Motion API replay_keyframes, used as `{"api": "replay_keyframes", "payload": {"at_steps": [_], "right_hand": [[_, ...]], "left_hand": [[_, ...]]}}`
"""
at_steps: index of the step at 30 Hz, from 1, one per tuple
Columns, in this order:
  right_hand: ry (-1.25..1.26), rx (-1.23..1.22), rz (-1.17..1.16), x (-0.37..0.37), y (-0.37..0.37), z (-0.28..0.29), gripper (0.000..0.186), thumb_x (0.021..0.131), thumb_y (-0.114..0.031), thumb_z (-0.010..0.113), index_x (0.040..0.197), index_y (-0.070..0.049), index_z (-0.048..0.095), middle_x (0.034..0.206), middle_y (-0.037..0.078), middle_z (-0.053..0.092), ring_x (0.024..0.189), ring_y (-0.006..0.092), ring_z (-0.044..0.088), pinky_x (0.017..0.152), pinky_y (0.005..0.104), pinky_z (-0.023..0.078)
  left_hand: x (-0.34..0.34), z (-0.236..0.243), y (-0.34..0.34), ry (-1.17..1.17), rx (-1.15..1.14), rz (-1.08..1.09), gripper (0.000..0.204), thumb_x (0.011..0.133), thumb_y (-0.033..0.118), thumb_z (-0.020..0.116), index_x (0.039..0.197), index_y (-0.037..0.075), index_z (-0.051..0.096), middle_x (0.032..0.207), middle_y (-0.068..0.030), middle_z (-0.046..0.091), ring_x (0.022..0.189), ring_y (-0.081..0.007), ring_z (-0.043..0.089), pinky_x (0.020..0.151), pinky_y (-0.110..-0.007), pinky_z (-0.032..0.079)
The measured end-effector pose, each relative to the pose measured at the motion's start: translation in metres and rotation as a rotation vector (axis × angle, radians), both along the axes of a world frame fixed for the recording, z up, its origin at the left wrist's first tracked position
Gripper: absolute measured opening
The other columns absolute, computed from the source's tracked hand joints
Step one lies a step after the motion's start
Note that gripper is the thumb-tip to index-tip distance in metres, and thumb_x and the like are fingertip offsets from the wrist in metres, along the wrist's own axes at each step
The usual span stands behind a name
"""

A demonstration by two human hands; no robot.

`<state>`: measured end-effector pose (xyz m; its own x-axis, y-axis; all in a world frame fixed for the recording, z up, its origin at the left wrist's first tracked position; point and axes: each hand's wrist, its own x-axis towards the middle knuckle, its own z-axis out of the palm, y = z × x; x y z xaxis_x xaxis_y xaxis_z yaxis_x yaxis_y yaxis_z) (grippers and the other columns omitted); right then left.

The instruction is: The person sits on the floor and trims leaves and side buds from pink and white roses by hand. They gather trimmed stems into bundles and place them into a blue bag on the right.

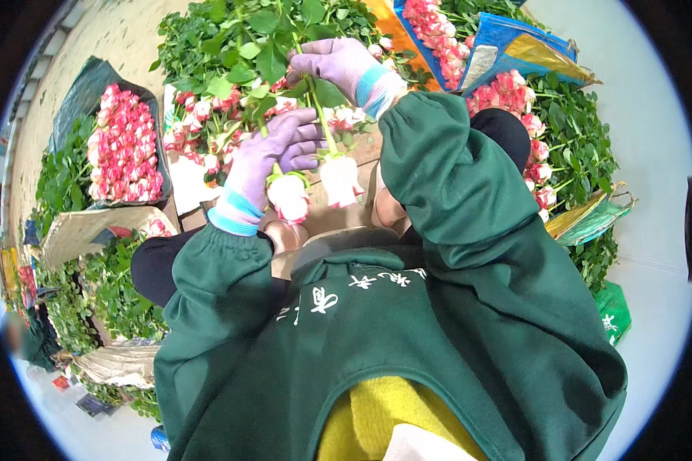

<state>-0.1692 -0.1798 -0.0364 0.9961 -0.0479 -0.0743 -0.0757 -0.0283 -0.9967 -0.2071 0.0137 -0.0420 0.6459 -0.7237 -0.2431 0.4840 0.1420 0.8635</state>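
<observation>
— Left hand [273,157] is closed round two pale roses [315,184], heads hanging over the lap.
— Right hand [338,65] pinches a stem higher up; tug too hard and thorns tear the gloves, or a head snaps off.

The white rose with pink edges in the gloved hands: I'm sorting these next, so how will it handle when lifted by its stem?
The rose hangs bloom-down from the right hand, so the head is probably heavy for its thin stem and may swing. Its petals look soft and likely bruise easily. Both the right and the left hand wear gloves, perhaps because of thorns, which do not show here.
</observation>
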Motion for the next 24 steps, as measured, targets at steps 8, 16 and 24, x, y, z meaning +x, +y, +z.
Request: {"api": "replay_keyframes", "payload": {"at_steps": [8, 16, 24], "right_hand": [[0.088, 0.066, 0.074, -0.01, 0.028, -0.01, 0.037, 0.083, -0.023, 0.065, 0.112, -0.001, 0.06, 0.093, 0.005, 0.067, 0.076, 0.0104, 0.06, 0.069, 0.0218, 0.049], [-0.224, -0.578, -0.221, -0.023, 0.037, 0.027, 0.042, 0.08, -0.031, 0.065, 0.109, -0.001, 0.061, 0.093, 0.012, 0.067, 0.081, 0.0223, 0.063, 0.073, 0.0309, 0.049], [-0.041, -1.158, -0.05, -0.055, 0.091, 0.01, 0.042, 0.076, -0.037, 0.062, 0.105, -0.007, 0.062, 0.135, 0.019, 0.039, 0.126, 0.033, 0.036, 0.1, 0.0439, 0.034]], "left_hand": [[-0.029, 0.009, 0.006, 0.208, -0.147, 0.011, 0.037, 0.094, 0.024, 0.049, 0.12, -0.002, 0.046, 0.093, -0.0109, 0.061, 0.085, -0.0201, 0.061, 0.076, -0.033, 0.053], [-0.036, 0.003, 0.014, -0.148, 0.216, 0.148, 0.019, 0.089, 0.017, 0.053, 0.086, -0.001, 0.059, 0.075, -0.0071, 0.063, 0.066, -0.0157, 0.061, 0.061, -0.027, 0.049], [-0.042, -0.068, -0.012, -0.71, 0.827, 0.284, 0.05, 0.08, 0.042, 0.056, 0.106, -0.001, 0.057, 0.09, -0.0272, 0.062, 0.088, -0.0425, 0.059, 0.077, -0.046, 0.047]]}}
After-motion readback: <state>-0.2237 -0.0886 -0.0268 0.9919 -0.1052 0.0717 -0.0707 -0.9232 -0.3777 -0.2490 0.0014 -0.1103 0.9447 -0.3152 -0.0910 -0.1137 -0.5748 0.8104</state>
